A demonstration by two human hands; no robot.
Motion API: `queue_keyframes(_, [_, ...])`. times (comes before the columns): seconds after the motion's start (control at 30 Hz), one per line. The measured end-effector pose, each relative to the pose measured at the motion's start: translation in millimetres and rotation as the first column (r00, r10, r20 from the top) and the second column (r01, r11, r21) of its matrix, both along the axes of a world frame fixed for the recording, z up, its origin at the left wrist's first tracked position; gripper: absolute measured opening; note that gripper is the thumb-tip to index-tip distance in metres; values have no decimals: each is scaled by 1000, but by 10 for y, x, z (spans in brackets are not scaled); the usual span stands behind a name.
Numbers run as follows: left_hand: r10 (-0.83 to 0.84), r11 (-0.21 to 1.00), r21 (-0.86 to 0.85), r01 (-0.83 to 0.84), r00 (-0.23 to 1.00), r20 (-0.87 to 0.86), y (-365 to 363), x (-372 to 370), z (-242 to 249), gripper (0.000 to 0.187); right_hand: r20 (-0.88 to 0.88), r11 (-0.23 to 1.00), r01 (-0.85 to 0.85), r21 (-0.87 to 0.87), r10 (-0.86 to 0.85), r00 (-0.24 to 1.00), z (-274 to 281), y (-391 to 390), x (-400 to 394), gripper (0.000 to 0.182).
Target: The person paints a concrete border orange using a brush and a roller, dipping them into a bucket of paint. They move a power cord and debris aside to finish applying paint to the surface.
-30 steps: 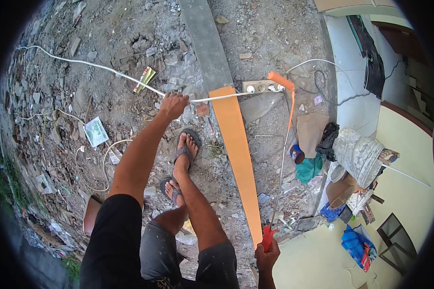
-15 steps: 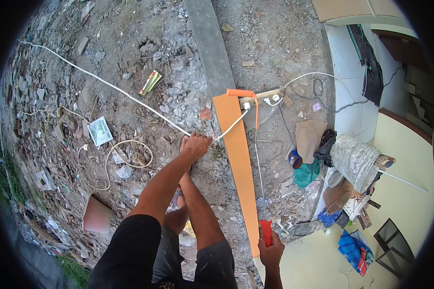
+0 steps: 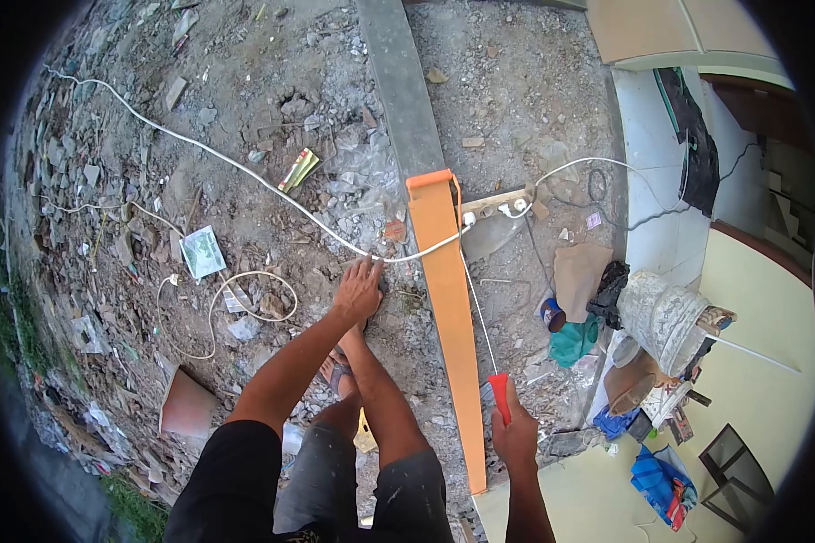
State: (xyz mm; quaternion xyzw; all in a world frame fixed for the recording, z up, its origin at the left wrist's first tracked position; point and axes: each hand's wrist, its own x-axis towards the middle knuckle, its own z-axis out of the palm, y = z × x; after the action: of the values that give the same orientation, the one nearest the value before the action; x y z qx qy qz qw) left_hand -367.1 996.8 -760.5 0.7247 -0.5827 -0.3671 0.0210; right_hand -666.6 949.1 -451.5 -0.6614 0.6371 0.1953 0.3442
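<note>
My right hand (image 3: 516,436) is closed around the red handle of a long paint roller (image 3: 500,398). Its orange roller head (image 3: 430,178) lies across the beam (image 3: 444,299), right where fresh orange paint meets the bare grey stretch. My left hand (image 3: 359,288) reaches down over my foot, fingers extended, fingertips right at a white cable (image 3: 290,206). That cable crosses over the painted beam to a power strip (image 3: 493,206), where white plugs are seated.
Rubble and litter cover the ground on the left, with a looped pale cable (image 3: 254,317) and a reddish bucket (image 3: 186,403). To the right lie a blue can (image 3: 552,314), a teal bag (image 3: 573,339), a white sack (image 3: 656,308) and a tiled step (image 3: 652,136).
The roller head has moved left onto the beam's top, and my right hand has risen with the handle. My left hand has shifted slightly down from the cable, which now curves smoothly.
</note>
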Motion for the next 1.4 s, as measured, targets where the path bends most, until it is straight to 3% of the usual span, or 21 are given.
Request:
queue_keyframes(0.07, [78, 993, 93, -66, 990, -122, 279, 170, 264, 73, 62, 998, -39, -46, 42, 997, -150, -293, 289, 64])
queue_keyframes(0.3, [283, 866, 443, -233, 958, -51, 1424, 777, 1339, 54, 165, 990, -52, -133, 74, 983, -536, -1687, 1602, 66])
queue_keyframes(0.37, [326, 816, 512, -268, 945, -26, 1638, 896, 1674, 54, 103, 989, -83, -125, 96, 990, -526, -1885, 1749, 66])
queue_keyframes(0.43, [452, 768, 512, -384, 892, -9, 1835, 988, 1978, 51, 117, 991, -68, -112, 81, 990, -457, -1760, 1571, 67])
queue_keyframes(0.57, [576, 687, 566, -456, 817, -40, 1998, 1059, 2530, 51, 64, 999, -50, -18, 51, 997, -132, -1037, 778, 71])
queue_keyframes(0.63, [696, 586, 627, -513, 715, -65, 2092, 1055, 2755, 53, 2, 998, -48, 30, 48, 999, 132, -577, 308, 71])
queue_keyframes(0.73, [690, 585, 665, -464, 716, -107, 1918, 1095, 3213, 56, -89, 994, -55, 94, 63, 994, 407, -144, -193, 69])
queue_keyframes(0.77, [735, 525, 709, -472, 671, -97, 1743, 1104, 3412, 59, -82, 995, -48, 92, 56, 995, 422, -133, -261, 69])
queue_keyframes(0.87, [769, 504, 728, -464, 625, -134, 1572, 1122, 3638, 61, -81, 995, -71, 76, 77, 994, 388, -160, -222, 69])
queue_keyframes(0.93, [743, 515, 731, -448, 658, -120, 1602, 1221, 3585, 71, -88, 997, -65, 50, 69, 994, 341, -426, 116, 69])
queue_keyframes(1.03, [834, 429, 757, -492, 538, -123, 1165, 1327, 3940, 95, -6, 996, -65, -57, 65, 998, 52, -670, 581, 68])
queue_keyframes(1.07, [832, 435, 749, -500, 541, -122, 991, 1393, 4070, 95, 23, 987, -90, -132, 93, 995, -86, -746, 718, 68])
queue_keyframes(1.13, [675, 596, 638, -487, 734, -70, 674, 1549, 4306, 96, 40, 990, -66, -128, 72, 997, -182, -1008, 1075, 69])
queue_keyframes(1.23, [583, 714, 483, -507, 812, -11, 276, 1772, 4631, 101, 54, 993, -42, -107, 48, 997, -336, -1471, 1595, 68])
queue_keyframes(1.33, [555, 710, 487, -510, 830, 59, 26, 1986, 4773, 105, 44, 997, -30, -77, 33, 998, -331, -2045, 2184, 67])
queue_keyframes(1.4, [519, 714, 506, -484, 851, 82, 75, 2123, 4532, 109, 28, 998, -28, -54, 29, 999, -324, -2390, 2546, 67])
